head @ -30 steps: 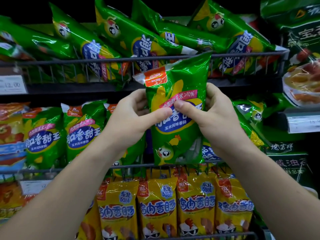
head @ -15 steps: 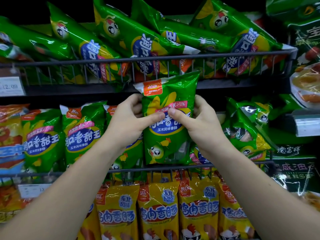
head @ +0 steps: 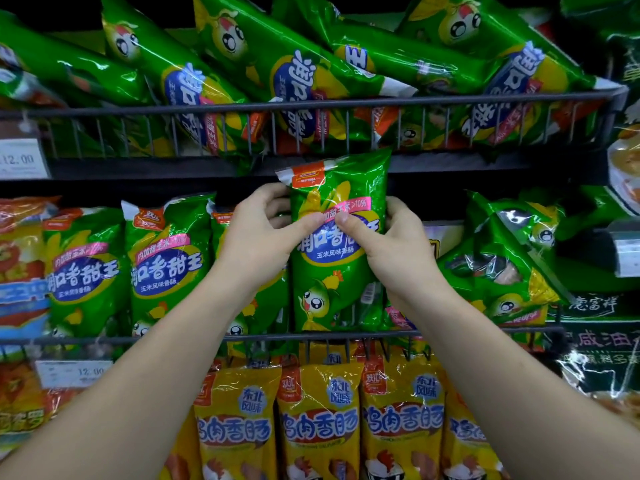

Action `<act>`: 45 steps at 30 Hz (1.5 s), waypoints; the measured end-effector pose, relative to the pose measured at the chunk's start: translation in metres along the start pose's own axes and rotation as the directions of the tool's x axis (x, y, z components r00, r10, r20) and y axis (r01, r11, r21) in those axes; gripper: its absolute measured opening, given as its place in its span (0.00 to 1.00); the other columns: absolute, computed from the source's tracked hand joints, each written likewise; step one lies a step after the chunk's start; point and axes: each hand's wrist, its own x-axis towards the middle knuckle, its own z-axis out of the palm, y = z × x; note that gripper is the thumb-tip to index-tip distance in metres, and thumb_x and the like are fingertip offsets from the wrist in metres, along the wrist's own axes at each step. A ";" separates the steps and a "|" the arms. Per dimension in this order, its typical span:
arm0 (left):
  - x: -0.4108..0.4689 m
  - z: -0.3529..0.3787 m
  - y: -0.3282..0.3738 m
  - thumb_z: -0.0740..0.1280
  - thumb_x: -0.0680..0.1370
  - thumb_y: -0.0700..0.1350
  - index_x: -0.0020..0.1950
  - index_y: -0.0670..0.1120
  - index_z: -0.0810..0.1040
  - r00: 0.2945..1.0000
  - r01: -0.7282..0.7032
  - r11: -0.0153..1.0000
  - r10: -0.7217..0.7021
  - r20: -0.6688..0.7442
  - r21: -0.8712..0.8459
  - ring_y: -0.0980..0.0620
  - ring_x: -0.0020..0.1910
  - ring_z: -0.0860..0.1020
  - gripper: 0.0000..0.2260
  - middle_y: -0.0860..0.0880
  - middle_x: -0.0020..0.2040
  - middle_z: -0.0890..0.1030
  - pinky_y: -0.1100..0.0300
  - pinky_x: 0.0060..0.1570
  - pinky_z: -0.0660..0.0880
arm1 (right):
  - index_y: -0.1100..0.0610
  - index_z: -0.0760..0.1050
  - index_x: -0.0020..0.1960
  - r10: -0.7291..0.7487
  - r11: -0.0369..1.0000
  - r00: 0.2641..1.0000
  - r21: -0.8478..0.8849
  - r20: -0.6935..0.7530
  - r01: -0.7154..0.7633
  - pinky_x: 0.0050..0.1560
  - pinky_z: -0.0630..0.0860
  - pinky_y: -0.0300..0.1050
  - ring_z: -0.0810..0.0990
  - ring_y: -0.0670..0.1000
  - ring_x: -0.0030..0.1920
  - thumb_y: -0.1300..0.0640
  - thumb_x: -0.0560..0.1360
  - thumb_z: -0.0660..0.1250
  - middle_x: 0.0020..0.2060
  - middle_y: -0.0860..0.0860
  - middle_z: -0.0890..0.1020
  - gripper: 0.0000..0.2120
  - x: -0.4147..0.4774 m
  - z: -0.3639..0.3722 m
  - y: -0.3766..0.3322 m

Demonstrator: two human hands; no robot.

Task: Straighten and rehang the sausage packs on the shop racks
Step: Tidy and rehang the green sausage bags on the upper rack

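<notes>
A green corn sausage pack (head: 341, 188) stands upright in the middle wire rack (head: 450, 332), its foot behind the rack's front rail. My left hand (head: 263, 233) grips its left edge, thumb across the front label. My right hand (head: 391, 244) grips the right edge, with the thumb meeting the left one on the label. Two matching green packs (head: 166, 261) stand straight to the left. More green packs (head: 505, 268) lie slumped and tilted at the right of the same rack.
The upper wire rack (head: 311, 105) holds several green packs lying askew. Yellow chicken sausage packs (head: 318, 420) hang in a row below. White price tags (head: 20, 161) sit at the left. Dark green boxes (head: 595, 341) stand at the right.
Both hands have carried the green pack down and back into the middle rack, turning it from a tilt to upright. The grip is the same.
</notes>
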 end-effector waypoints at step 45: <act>-0.055 0.025 -0.023 0.74 0.74 0.44 0.71 0.45 0.72 0.954 -0.289 0.737 0.276 0.119 0.611 0.55 0.73 0.63 0.26 0.51 0.72 0.68 0.68 0.70 0.54 | 0.58 0.60 0.77 -0.253 0.674 0.960 -0.689 0.122 0.265 0.68 0.72 0.46 0.72 0.50 0.68 0.52 0.71 0.77 0.69 0.52 0.73 0.41 -0.042 -0.041 0.013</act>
